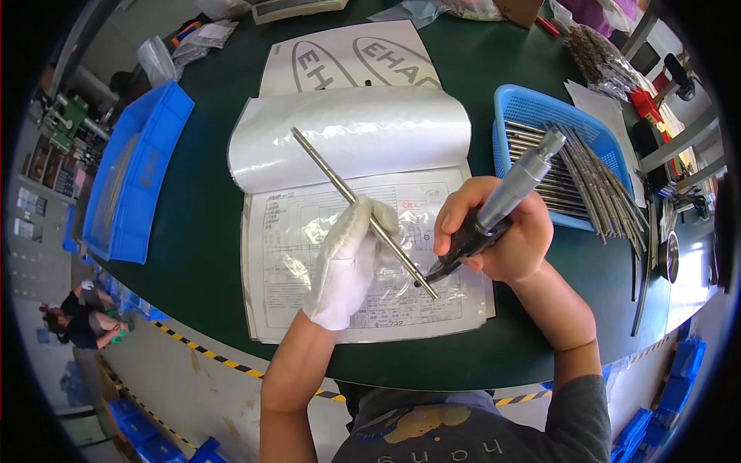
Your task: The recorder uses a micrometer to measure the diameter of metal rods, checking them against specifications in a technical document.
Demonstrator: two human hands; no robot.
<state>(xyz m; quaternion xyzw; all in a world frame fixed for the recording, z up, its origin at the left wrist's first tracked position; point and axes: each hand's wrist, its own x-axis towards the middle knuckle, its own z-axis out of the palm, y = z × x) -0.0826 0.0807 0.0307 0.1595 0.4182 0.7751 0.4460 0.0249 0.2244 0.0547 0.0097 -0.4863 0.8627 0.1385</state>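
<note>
My left hand (pixel 347 258), in a white glove, is closed round a thin shiny metal rod (pixel 328 171) that slants from upper left to lower right. A micrometer (pixel 515 189) with a silver thimble and dark frame sits in my bare right hand (pixel 513 239), its fingers wrapped round it. The micrometer's frame end is at the rod's lower end; whether its jaws touch the rod I cannot tell. Both hands are above an open folder of printed drawings (pixel 289 297) in clear sleeves, with one sleeve page (pixel 347 139) curled back.
On the right, a light blue basket (pixel 505 100) holds several metal rods (pixel 590 174), some jutting over its near rim. A long blue bin (pixel 150 177) stands at left on the green table (pixel 208 255). Bags and bundled rods (pixel 594 62) lie at the back. Another person (pixel 81 316) sits far left.
</note>
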